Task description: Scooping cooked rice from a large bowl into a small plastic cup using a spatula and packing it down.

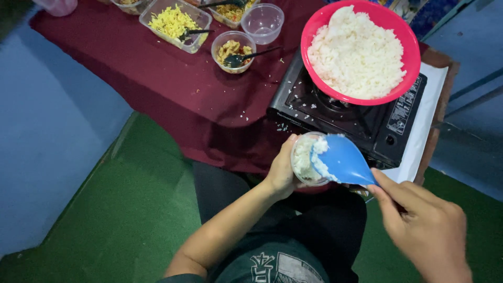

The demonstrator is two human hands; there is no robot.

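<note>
My left hand (283, 169) grips a small clear round container (304, 159) filled with white rice, held over my lap. In my right hand (423, 228) is a blue rice paddle (343, 161), its blade tipped against the container's mouth with rice stuck to it. A big pink bowl (411, 62) heaped with white rice sits just beyond, on a black portable gas stove (377, 126).
A maroon cloth (173, 84) covers the low table. On it stand a rectangular tub of yellow shredded food (174, 23), a round cup of mixed food with a black spoon (233, 51), an empty clear cup (262, 22). Green mat (131, 209) lies under me.
</note>
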